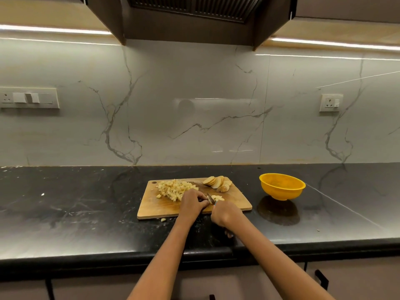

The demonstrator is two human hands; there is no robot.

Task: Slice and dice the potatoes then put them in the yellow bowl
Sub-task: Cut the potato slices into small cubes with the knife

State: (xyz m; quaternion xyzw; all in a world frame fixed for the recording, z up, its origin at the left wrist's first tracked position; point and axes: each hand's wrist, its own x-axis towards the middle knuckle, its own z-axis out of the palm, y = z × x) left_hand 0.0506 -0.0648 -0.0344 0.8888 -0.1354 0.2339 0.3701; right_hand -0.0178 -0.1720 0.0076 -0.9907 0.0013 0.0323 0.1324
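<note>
A wooden cutting board (155, 207) lies on the black counter. A heap of diced potato (173, 188) covers its far left part, and potato slices (216, 182) lean together at its far right corner. My right hand (226, 214) grips a knife (210, 199) whose blade points away, beside a few cut potato pieces (218, 198). My left hand (192, 201) has its fingers curled on a potato piece just left of the blade; that piece is mostly hidden. The yellow bowl (281, 187) stands to the right of the board and looks empty.
One stray potato cube (163, 219) lies on the counter (75, 208) just in front of the board. The marble backsplash rises behind, with wall sockets (330, 102) at left and right. The counter's front edge runs below my forearms.
</note>
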